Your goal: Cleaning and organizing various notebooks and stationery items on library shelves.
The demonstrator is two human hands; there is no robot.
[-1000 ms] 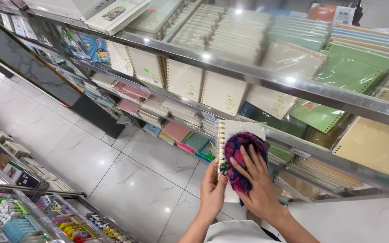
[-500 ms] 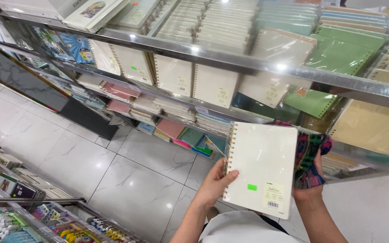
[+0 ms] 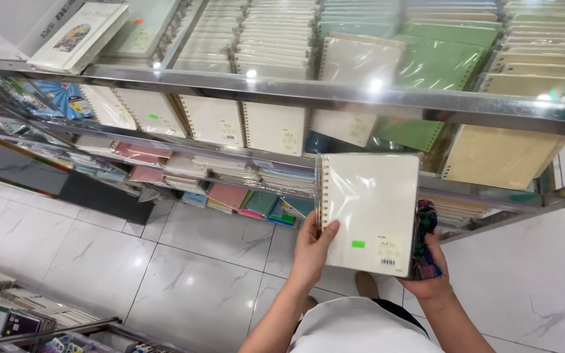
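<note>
At the far left, a white hardback book with a small picture on its cover point(image 3: 78, 36) lies on the top tier of the steel-and-glass shelf rack point(image 3: 335, 98), and pale spiral-bound notebooks in clear wrap point(image 3: 212, 119) stand in a row on the tier below. Under those, flat stacks of pink and teal notebooks point(image 3: 230, 195) sit low over the white marble-patterned floor tiles point(image 3: 86, 248).

The left hand point(image 3: 313, 245) is closed on the spiral edge of a cream spiral-bound notebook in clear plastic wrap point(image 3: 371, 209) — thumb on the front cover, fingers behind. The notebook is upright in front of the rack, between the two hands, with a small green sticker and a pale label near its bottom edge.

The right hand point(image 3: 429, 274) grips the notebook's lower right corner together with a bunched multicoloured knitted cloth point(image 3: 424, 242) — dark blue, pink and green — pressed against the right edge of the cover. Further right, tan-covered spiral notebooks point(image 3: 501, 155) lean on the middle tier and green ones point(image 3: 443, 62) lie above.
</note>
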